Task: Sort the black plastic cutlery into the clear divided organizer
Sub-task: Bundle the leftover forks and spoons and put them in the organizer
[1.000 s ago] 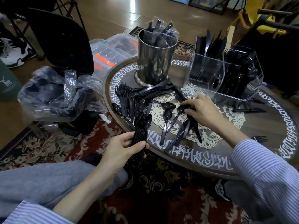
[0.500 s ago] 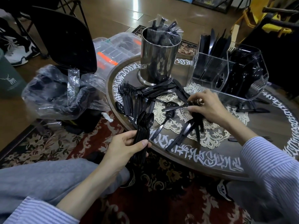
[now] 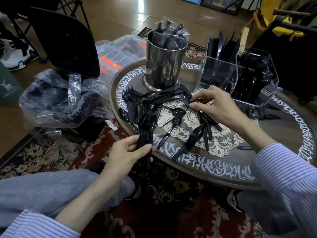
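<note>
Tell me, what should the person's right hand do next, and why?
Probably lift the spoon it pinches by the handle tip and add it to the stack of spoons the left hand grips. The right hand already has it, and the stack holds only spoons.

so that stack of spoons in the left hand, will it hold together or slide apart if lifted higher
The spoon stack looks nested bowl in bowl, so it probably stays aligned. The left hand grips only the handles, and the glossy plastic seems slick, so the spoons could fan out. Thin plastic: likely light, somewhat bendy.
</note>
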